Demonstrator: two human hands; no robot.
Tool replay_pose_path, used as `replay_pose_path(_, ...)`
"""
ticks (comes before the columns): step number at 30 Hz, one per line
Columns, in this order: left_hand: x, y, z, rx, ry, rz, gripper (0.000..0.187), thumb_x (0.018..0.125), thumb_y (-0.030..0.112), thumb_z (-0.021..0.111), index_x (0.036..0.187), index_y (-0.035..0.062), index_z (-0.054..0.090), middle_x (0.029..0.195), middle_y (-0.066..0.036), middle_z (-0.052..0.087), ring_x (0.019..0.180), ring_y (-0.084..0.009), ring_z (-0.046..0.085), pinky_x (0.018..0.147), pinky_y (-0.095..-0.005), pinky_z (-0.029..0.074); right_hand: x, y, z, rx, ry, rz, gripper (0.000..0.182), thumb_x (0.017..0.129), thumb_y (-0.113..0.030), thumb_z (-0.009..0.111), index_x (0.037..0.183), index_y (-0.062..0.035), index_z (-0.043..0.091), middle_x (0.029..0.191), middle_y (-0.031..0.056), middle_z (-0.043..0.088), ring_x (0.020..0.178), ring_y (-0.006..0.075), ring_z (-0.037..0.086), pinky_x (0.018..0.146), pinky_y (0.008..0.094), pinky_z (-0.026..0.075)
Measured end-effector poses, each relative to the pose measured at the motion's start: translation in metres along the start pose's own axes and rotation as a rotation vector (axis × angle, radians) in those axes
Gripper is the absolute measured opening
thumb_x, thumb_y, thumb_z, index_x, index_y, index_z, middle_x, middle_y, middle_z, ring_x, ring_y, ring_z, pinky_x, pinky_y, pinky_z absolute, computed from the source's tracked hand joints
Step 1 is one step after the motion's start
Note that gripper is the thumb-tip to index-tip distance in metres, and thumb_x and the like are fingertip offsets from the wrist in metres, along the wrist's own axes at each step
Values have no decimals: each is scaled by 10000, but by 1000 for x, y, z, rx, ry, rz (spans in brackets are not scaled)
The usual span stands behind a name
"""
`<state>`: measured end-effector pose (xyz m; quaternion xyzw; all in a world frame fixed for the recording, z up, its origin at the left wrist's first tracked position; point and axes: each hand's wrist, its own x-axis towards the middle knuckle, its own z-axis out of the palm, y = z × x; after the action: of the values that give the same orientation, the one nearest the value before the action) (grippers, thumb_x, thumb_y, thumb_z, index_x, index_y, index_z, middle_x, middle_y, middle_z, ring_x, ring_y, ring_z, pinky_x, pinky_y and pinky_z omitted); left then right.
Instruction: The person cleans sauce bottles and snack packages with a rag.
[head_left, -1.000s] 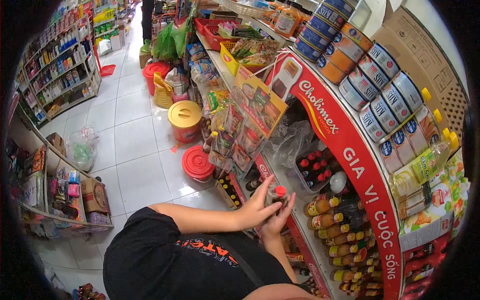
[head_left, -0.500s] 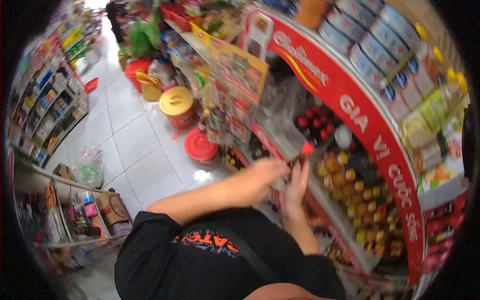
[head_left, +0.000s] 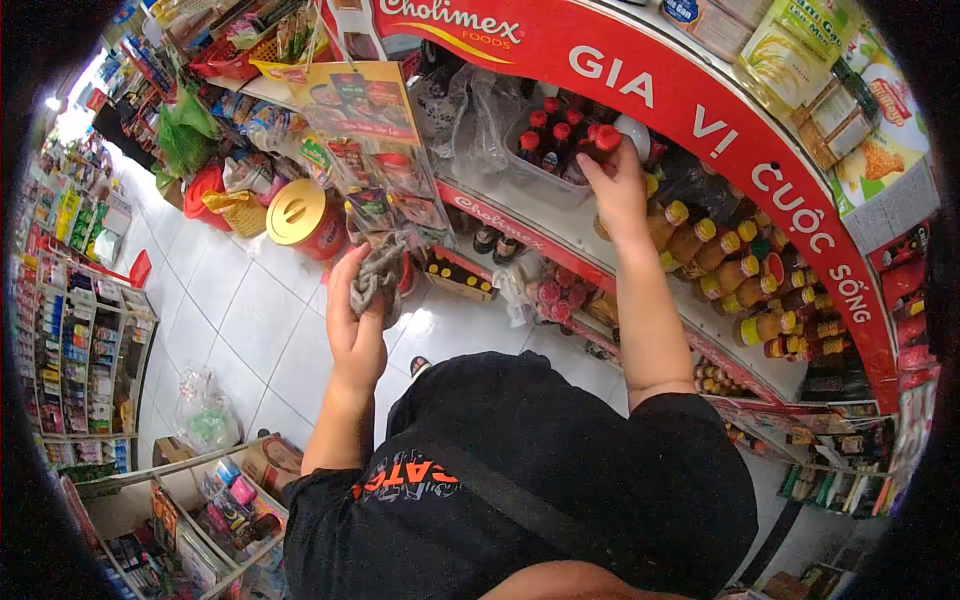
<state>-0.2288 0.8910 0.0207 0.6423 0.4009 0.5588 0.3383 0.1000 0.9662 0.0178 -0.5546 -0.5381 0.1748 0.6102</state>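
My left hand (head_left: 355, 315) is raised over the aisle, with its fingers closed round a crumpled grey cloth (head_left: 380, 275). On the other side, my right hand (head_left: 622, 195) reaches into the shelf and grips a red-capped bottle (head_left: 604, 140) near its cap. The lower part of that bottle is hidden by my hand and the bin. Several more red-capped bottles (head_left: 540, 122) with dark contents stand in a clear plastic bin (head_left: 545, 185), right beside my right hand.
Yellow-capped bottles (head_left: 705, 232) fill the shelf to the right, under a red curved sign (head_left: 690, 110). Hanging packets (head_left: 385, 170) jut out at the shelf's left end. A yellow-lidded tub (head_left: 297, 212) stands on the tiled floor (head_left: 230, 320). Shelving (head_left: 85, 340) lines the left side.
My hands were together round a red-capped bottle; now they are apart. The right hand has moved to the bin with the bottle, the left away with the cloth. The view has shifted right.
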Motion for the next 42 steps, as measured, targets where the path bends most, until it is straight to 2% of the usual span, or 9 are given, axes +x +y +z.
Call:
replay_pose_path(5,-4,1,-5,37,59,40,396,769,47,493,1153,-43,460,1146,-167,483,1088,-269,449,953,-340,304,23,54,18,-78,-21,-77,472,671,-163,700,1071,-19,496,1019,164,565,950,299,543,823,369,414)
replay_pose_path(8,-9,2,-4,92,123,149,378,774,63,498,1135,-46,471,1134,-174,494,1076,-274,460,941,-347,319,24,27,23,-496,-117,32,541,649,-235,715,1094,-27,488,1051,179,559,996,337,523,839,392,411)
replay_pose_path(11,-8,16,-8,233,67,266,364,780,75,500,1122,-48,477,1129,-181,501,1058,-283,476,925,-357,339,24,37,33,-588,-70,-36,606,612,-236,740,1116,-49,461,986,174,578,931,332,542,790,382,422)
replay_pose_path(14,-12,10,-6,177,98,243,366,757,46,493,1110,-49,484,1109,-190,515,1042,-303,491,912,-369,356,22,22,38,-706,-121,119,598,625,-239,732,1117,-43,453,1007,178,575,968,346,529,804,404,419)
replay_pose_path(19,-14,12,-7,295,-50,295,511,595,-49,457,1105,-43,491,1110,-207,516,1039,-342,495,916,-386,360,22,22,42,-698,-107,103,551,667,-183,697,1139,-78,433,1042,184,566,996,360,525,815,422,428)
replay_pose_path(22,-6,18,-11,223,-124,319,521,616,-10,556,1131,-22,481,1132,-201,492,1035,-342,487,894,-379,378,25,30,44,-761,-169,62,469,710,-179,653,1131,-107,459,1028,167,580,947,354,551,777,421,443)
replay_pose_path(30,-6,13,-13,240,-139,307,493,662,32,587,1140,-18,477,1130,-194,498,1024,-318,502,879,-363,391,38,-17,43,-1100,-416,144,385,737,-239,641,1056,-47,544,988,184,579,944,346,545,771,432,444)
replay_pose_path(33,-6,9,-13,250,-173,307,501,665,42,591,1149,-16,475,1137,-182,496,1037,-315,494,886,-362,388,40,-32,48,-1157,-346,48,380,733,-251,649,1045,-53,558,1040,182,557,978,337,528,779,433,445)
replay_pose_path(42,-9,6,-20,250,-154,246,499,655,40,600,1138,-16,486,1119,-181,509,1043,-319,489,890,-370,386,49,-21,59,-1046,-542,-56,388,733,-231,647,1080,-77,564,1051,169,567,961,333,538,781,421,445)
